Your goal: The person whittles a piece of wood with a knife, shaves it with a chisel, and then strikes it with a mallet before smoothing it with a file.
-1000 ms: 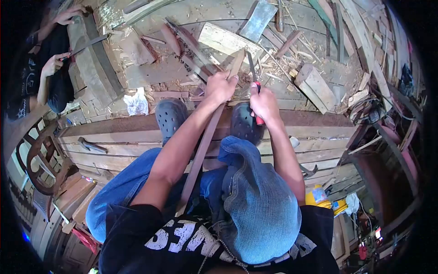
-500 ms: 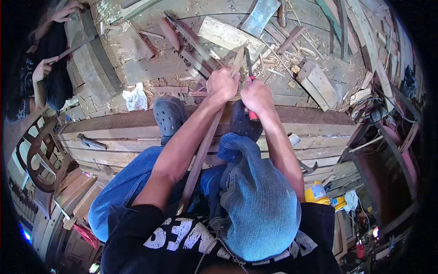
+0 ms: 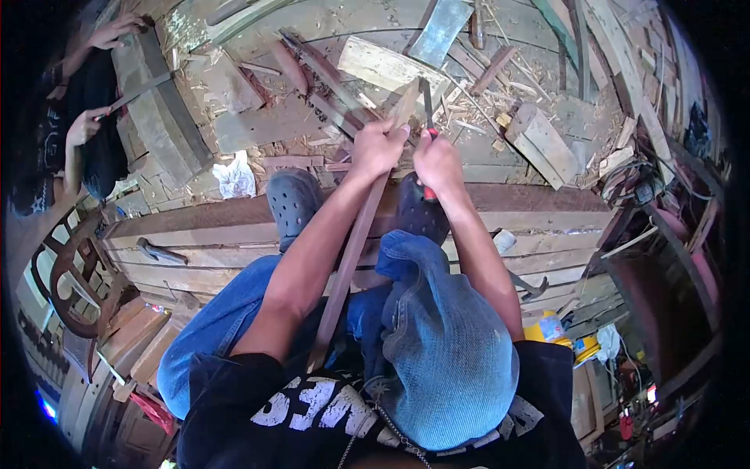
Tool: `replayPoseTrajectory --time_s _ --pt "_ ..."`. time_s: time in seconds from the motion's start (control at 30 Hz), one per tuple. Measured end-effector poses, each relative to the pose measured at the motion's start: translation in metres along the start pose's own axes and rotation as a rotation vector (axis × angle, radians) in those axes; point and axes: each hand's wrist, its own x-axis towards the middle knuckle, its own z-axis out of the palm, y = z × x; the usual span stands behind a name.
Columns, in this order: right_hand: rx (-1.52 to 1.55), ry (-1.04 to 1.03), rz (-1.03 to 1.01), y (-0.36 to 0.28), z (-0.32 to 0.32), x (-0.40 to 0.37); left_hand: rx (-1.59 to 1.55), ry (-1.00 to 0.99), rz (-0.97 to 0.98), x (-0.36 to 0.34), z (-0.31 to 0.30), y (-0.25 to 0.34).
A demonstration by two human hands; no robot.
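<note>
A long narrow wooden strip (image 3: 351, 258) runs from my lap up to a pointed end above my knuckles. My left hand (image 3: 379, 147) is wrapped round it near that upper end. My right hand (image 3: 437, 162), just to the right, grips the red handle of a tool with a dark narrow blade (image 3: 426, 102). The blade's upper end lies beside the strip's tip. Part of the red handle shows below my right fist.
A pale wood block (image 3: 383, 62) and a metal blade (image 3: 443, 33) lie beyond my hands. Shavings, offcuts and a white crumpled bag (image 3: 233, 176) are on the floor. A co-worker's hands hold a long blade at upper left. A hammer (image 3: 160, 252) rests at left.
My right hand has tilted slightly, and less of the red handle shows below it. The strip and my left hand have barely shifted. The co-worker's blade has moved slightly up and right.
</note>
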Motion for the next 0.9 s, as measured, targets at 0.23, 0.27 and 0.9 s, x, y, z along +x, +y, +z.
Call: replayPoseTrajectory --time_s 0.23,0.27,0.9 --pt "0.154 -0.083 0.046 -0.002 -0.018 -0.031 -0.792 -0.377 -0.334 0.002 0.004 -0.018" --pt "0.153 -0.083 0.046 0.005 -0.013 -0.03 -0.793 -0.376 -0.334 0.002 0.006 -0.016" --pt "0.104 -0.12 0.065 -0.011 -0.021 -0.001 -0.483 -0.169 -0.236 -0.001 0.01 0.001"
